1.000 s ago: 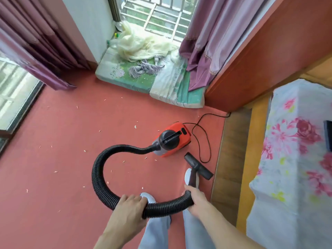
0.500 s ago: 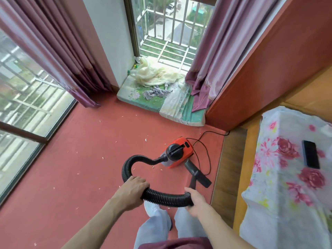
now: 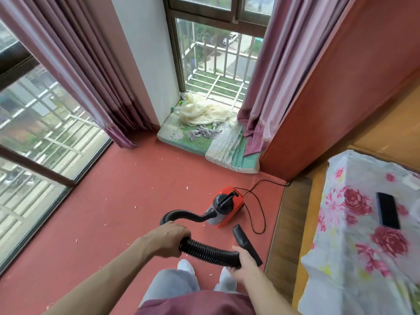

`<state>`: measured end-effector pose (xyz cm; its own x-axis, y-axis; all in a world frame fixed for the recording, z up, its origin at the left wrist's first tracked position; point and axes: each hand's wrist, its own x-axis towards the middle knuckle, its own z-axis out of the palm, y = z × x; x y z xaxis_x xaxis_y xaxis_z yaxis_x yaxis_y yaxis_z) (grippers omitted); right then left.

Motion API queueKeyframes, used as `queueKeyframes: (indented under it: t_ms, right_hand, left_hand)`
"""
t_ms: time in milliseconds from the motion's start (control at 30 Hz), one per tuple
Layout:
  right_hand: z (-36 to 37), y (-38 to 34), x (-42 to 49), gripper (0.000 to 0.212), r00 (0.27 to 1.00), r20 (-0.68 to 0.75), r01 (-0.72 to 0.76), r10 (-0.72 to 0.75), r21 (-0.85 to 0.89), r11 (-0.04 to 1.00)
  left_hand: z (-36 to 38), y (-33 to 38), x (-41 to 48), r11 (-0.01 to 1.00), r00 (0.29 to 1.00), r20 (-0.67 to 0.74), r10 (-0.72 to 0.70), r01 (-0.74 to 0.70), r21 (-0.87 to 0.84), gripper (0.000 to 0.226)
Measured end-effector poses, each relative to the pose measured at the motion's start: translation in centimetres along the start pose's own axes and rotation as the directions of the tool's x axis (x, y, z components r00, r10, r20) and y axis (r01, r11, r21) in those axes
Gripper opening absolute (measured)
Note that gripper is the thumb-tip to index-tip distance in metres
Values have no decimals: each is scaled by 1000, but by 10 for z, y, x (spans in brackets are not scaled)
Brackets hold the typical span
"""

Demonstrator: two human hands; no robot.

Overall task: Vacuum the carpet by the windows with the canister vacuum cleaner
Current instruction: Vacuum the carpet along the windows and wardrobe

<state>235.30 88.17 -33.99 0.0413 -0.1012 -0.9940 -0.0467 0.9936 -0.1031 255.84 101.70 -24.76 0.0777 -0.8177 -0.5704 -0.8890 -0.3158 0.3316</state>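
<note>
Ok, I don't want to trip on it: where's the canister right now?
In the head view the canister sits on the carpet right of centre, just beyond the nozzle, its cord looped to its right.

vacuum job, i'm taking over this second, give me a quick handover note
Left hand grips the black hose mid-length. Right hand grips its end by the nozzle, which looks lifted off the carpet.
Orange canister sits on the carpet just ahead, with its cord trailing right.
Done: nothing visibly cleaned.
Left: pale scraps dot the carpet ahead and to the left. Lower the nozzle and sweep them up.
</note>
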Motion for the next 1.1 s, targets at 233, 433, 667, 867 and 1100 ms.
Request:
queueKeyframes:
  t_ms: [233, 433, 667, 867, 1100]
  right_hand:
    - [20, 10, -14, 24, 999, -16, 48, -47, 68, 997]
    - [80, 63, -18, 17, 976, -115, 201, -185, 142, 969]
    - [136, 153, -27, 29, 944, -238, 282, -227, 230, 931]
    - [145, 176, -42, 17, 938, -290, 300, -188, 416, 858]
    - [202, 182, -17, 31, 923, -373, 318, -93, 607, 729]
  left_hand:
    - [-21, -20, 0, 999, 997, 72, 32, -31, -17, 15]
    - [-19, -90, -26, 995, 989, 110, 102, -101, -21, 23]
    - [-4, -177, -77, 981, 967, 165, 196, -194, -32, 22]
    - [-32, -184, -63, 938, 923, 200, 328, -343, 44, 18]
    - [-62, -222, -33, 889, 885, 305, 350, -417, 188, 18]
